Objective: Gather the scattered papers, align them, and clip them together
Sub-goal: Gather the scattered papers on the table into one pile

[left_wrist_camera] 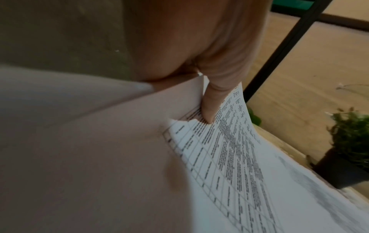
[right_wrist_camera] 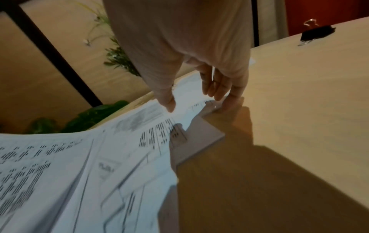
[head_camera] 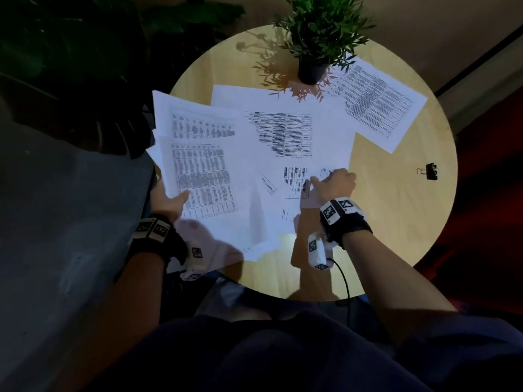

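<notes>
Round wooden table [head_camera: 396,222], head view looking down. Left hand [head_camera: 169,203] at the table's 9 o'clock edge grips a fanned stack of printed sheets [head_camera: 198,165]: thumb on top of the print, fingers hidden underneath. In the left wrist view the thumb [left_wrist_camera: 209,107] presses down on the table grid of the top page [left_wrist_camera: 229,157]. The stack overhangs the table edge on that side.

Right hand [head_camera: 335,183], near table centre, has its fingertips [right_wrist_camera: 219,93] at the right-hand edge of a loose sheet [head_camera: 300,179], thumb [right_wrist_camera: 168,104] spread apart from the others. In the right wrist view the fingers are bent down onto the paper edge; cannot tell whether they pinch it or only press on it.

More papers:
- 1 big sheet [head_camera: 283,131] at table centre, overlapped by the left-hand stack.
- 1 separate sheet [head_camera: 379,103] at 1 o'clock, apart from the pile, its far corner beside the potted plant [head_camera: 314,32] at 12 o'clock.
- Several overlapping sheets [head_camera: 254,227] toward 6 o'clock, edges not aligned.

Binder clip [head_camera: 430,171], black, lies alone at 3 o'clock near the table rim, well apart from both hands and from the papers. It also shows in the right wrist view [right_wrist_camera: 317,33], handles folded, nothing touching it.
</notes>
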A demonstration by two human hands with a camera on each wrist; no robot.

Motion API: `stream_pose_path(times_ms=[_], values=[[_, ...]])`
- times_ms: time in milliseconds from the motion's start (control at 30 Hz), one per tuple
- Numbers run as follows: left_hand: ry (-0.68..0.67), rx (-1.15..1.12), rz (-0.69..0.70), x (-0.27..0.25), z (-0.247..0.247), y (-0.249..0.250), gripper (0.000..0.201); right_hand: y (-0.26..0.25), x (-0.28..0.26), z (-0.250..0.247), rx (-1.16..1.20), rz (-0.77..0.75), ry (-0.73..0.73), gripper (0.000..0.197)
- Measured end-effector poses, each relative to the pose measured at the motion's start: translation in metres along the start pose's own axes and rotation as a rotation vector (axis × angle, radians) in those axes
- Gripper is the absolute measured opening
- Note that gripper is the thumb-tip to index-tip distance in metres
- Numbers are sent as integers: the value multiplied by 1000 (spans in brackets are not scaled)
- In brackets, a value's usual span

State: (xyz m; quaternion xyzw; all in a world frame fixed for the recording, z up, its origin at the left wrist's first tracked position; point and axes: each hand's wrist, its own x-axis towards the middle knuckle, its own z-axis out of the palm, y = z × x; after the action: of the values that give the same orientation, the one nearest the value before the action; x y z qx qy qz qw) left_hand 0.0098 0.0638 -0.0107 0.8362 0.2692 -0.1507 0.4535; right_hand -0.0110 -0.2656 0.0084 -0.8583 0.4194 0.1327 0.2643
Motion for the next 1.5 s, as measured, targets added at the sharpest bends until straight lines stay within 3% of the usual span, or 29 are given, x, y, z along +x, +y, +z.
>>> stream_pose_path(times_ms=[67, 267, 400, 633, 733, 800, 900, 967, 1000, 1133, 1200, 1267, 1300, 1333, 1400, 1500], values=[[28, 63, -5, -3, -3, -3, 79, 0, -14, 10, -34, 4, -15, 78], [57, 74, 4, -14, -1, -11, 71, -7, -35, 38, 89, 89, -171, 75], [34, 10, -14, -6, 0, -20, 71, -9, -23, 41, 224, 139, -255, 43], [-71, -6, -102, -2, 3, -29, 71, -14, -30, 30, 667, 222, -178, 31], [-66, -26, -89, -4, 3, -27, 64, -16, -19, 26, 519, 63, -273, 19], [-23, 3, -100, -2, 0, -29, 63, -6, -12, 11, 376, 36, -247, 26], [6, -4, -161, -2, -13, -33, 82, 32, 1, -23, 276, 86, -142, 28], [-34, -55, -205, 2, -20, -39, 103, 55, 7, -41, 361, 127, -172, 9], [-55, -50, -206, 1, -22, -38, 105, 60, 7, -48, 403, 147, -204, 12], [-66, 81, -134, -2, -8, -33, 88, 64, 6, -51, 351, 101, -300, 11], [-45, 97, -127, -6, 0, -26, 89, 59, 3, -62, 181, 53, -140, 23], [-35, 50, -161, -9, 3, -22, 90, 57, -3, -86, -13, 34, 148, 31], [-41, 20, -178, -9, 4, -22, 90, 58, -7, -101, 3, 32, 296, 35], [-42, 5, -174, -10, 5, -21, 89, 61, -10, -114, 93, 13, 460, 40], [-38, -22, -153, -11, 6, -20, 84, 66, -10, -127, 362, -221, 784, 51], [-81, -107, -157, -11, 8, -20, 72, 63, 5, -135, 692, -558, 877, 62]])
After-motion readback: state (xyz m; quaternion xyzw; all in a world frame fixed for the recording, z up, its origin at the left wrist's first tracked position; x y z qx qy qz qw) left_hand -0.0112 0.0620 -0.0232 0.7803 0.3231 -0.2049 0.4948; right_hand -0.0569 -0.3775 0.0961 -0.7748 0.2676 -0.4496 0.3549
